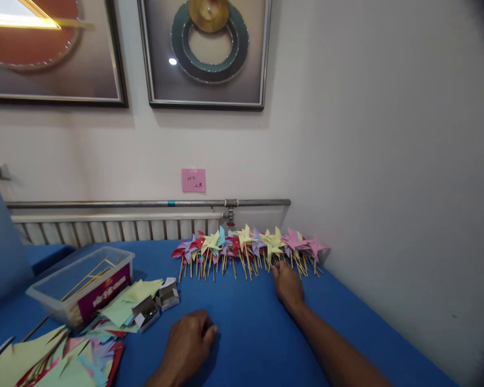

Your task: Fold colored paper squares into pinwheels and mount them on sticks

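A row of several paper pinwheels [250, 246] in red, yellow, purple, blue and pink lies on wooden sticks along the far edge of the blue table [246, 317], against the wall. My right hand [287, 283] reaches forward to the sticks of the yellow and pink pinwheels, fingertips touching them; whether it grips one I cannot tell. My left hand [189, 339] rests on the blue surface nearer to me, fingers curled loosely, holding nothing.
A clear plastic box [83, 284] with wooden sticks stands at the left. Beside it lie two small open boxes of pins [155, 305] and loose coloured paper squares [60, 357]. A radiator and a metal pipe [145, 203] run along the wall behind.
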Motion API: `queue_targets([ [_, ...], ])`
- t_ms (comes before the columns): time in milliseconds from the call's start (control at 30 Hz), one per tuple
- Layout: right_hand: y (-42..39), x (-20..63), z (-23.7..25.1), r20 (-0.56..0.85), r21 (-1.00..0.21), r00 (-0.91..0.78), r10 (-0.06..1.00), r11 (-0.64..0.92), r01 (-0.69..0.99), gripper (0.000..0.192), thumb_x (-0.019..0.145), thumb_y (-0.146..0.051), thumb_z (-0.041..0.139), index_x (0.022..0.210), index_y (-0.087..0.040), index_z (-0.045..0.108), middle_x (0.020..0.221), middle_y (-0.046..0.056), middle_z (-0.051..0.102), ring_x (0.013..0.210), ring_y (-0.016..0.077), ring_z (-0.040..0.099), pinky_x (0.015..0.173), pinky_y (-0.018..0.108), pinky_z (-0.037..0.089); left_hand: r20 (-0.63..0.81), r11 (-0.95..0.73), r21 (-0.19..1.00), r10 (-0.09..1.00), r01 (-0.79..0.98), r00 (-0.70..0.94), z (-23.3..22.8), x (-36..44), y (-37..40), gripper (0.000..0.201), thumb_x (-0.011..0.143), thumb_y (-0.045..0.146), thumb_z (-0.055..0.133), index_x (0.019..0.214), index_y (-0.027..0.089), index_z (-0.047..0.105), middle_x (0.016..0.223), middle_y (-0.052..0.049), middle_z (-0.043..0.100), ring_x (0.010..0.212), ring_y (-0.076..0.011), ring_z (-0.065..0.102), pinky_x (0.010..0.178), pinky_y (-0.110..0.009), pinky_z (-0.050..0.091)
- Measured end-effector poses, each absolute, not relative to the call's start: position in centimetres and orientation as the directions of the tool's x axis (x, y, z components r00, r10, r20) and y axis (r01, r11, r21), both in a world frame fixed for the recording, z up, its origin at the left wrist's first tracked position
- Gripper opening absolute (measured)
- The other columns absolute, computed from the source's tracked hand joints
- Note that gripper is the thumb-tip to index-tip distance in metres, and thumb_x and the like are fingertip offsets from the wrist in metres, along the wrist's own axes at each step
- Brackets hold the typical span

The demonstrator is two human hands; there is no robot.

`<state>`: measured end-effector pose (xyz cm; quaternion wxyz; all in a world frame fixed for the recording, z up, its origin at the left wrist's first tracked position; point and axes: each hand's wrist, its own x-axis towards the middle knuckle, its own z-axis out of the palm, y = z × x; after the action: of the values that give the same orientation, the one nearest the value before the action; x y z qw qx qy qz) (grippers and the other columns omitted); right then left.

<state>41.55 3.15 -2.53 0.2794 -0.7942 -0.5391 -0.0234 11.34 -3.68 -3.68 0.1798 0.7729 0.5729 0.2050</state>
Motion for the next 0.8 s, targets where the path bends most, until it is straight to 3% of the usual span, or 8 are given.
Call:
queue_targets([
  [133, -0.6, 37.4, -3.3, 0.383, -0.446, 0.284, 0.879, -0.093, 0.89, 0.023, 0.1, -0.028, 0.043, 0.094, -0.022, 0.064, 0.091, 0.005, 0.074, 0.081, 0.0187, 0.068, 0.07, 0.026, 0.042, 0.133, -0.301, 0.506, 0.953, 0.808, 0.272, -3.9, 11.2, -3.6, 0.017, 0.088, 0.03, 0.055, 0.08, 0.021, 0.066, 0.084, -0.002, 0.074, 0.081, -0.0182, 0.065, 0.068, -0.028, 0.031],
  [233, -4.3, 31.7, -4.2, 0.491, -0.483, -0.026, 0.871, 0.297, 0.824, 0.023, 0.1, -0.028, 0.044, 0.084, -0.023, 0.06, 0.079, 0.003, 0.071, 0.072, 0.0176, 0.065, 0.066, 0.027, 0.041, 0.155, -0.31, 0.497, 0.951, 0.81, 0.269, -3.9, 11.1, -3.6, 0.017, 0.088, 0.027, 0.054, 0.082, 0.021, 0.069, 0.087, -0.003, 0.075, 0.084, -0.0185, 0.065, 0.07, -0.028, 0.033],
  [333, -8.0, 25.8, -5.3, 0.627, -0.395, -0.272, 0.73, 0.598, 0.698, 0.021, 0.099, -0.026, 0.045, 0.084, -0.022, 0.059, 0.08, 0.002, 0.07, 0.072, 0.0166, 0.063, 0.067, 0.027, 0.04, 0.131, -0.32, 0.481, 0.947, 0.816, 0.294, -3.7, 10.9, -3.5, 0.018, 0.088, 0.026, 0.054, 0.084, 0.02, 0.07, 0.091, -0.003, 0.076, 0.084, -0.0172, 0.066, 0.069, -0.027, 0.035],
  [433, -10.4, 22.2, -6.5, 0.734, -0.16, -0.47, 0.49, 0.797, 0.582, 0.031, 0.102, -0.028, 0.037, 0.076, -0.022, 0.053, 0.07, 0.002, 0.065, 0.064, 0.0162, 0.057, 0.064, 0.03, 0.037, 0.098, -0.3, 0.429, 0.953, 0.852, 0.287, -3.3, 10.6, -3.3, 0.019, 0.091, 0.028, 0.053, 0.088, 0.021, 0.07, 0.095, -0.004, 0.076, 0.088, -0.0176, 0.067, 0.072, -0.027, 0.039],
  [467, -10.7, 21.8, -6.7, 0.735, -0.093, -0.527, 0.428, 0.832, 0.547, 0.034, 0.103, -0.031, 0.035, 0.076, -0.022, 0.053, 0.067, 0.001, 0.064, 0.061, 0.0161, 0.055, 0.063, 0.03, 0.036, 0.105, -0.295, 0.396, 0.955, 0.869, 0.277, -3.2, 10.5, -3.3, 0.021, 0.092, 0.029, 0.052, 0.091, 0.021, 0.07, 0.097, -0.005, 0.076, 0.09, -0.0184, 0.067, 0.073, -0.027, 0.039],
  [533, -10.6, 21.6, -6.9, 0.721, -0.057, -0.564, 0.402, 0.846, 0.531, 0.039, 0.105, -0.034, 0.031, 0.074, -0.023, 0.052, 0.063, 0.0, 0.062, 0.057, 0.0155, 0.051, 0.06, 0.03, 0.035, 0.122, -0.294, 0.334, 0.956, 0.896, 0.268, -3.0, 10.4, -3.2, 0.023, 0.094, 0.031, 0.05, 0.094, 0.021, 0.07, 0.1, -0.007, 0.076, 0.093, -0.0201, 0.067, 0.076, -0.029, 0.041],
  [667, -10.1, 22.6, -7.0, 0.674, -0.213, -0.509, 0.536, 0.8, 0.561, 0.04, 0.106, -0.036, 0.033, 0.074, -0.022, 0.053, 0.065, 0.001, 0.062, 0.06, 0.0158, 0.053, 0.062, 0.03, 0.038, 0.098, -0.294, 0.264, 0.956, 0.919, 0.278, -2.8, 10.4, -3.3, 0.025, 0.094, 0.03, 0.048, 0.097, 0.02, 0.07, 0.104, -0.01, 0.075, 0.095, -0.0234, 0.069, 0.078, -0.032, 0.043],
  [800, -14.7, 24.2, -11.9, 0.523, -0.482, -0.54, 0.66, 0.751, 0.452, 0.022, 0.101, -0.038, 0.05, 0.093, -0.025, 0.066, 0.096, 0.008, 0.07, 0.085, 0.0221, 0.063, 0.076, 0.036, 0.05, 0.121, -0.348, 0.259, 0.937, 0.901, 0.327, -2.8, 10.2, -3.5, 0.025, 0.094, 0.027, 0.047, 0.098, 0.018, 0.07, 0.104, -0.014, 0.075, 0.095, -0.0266, 0.069, 0.079, -0.035, 0.044],
])
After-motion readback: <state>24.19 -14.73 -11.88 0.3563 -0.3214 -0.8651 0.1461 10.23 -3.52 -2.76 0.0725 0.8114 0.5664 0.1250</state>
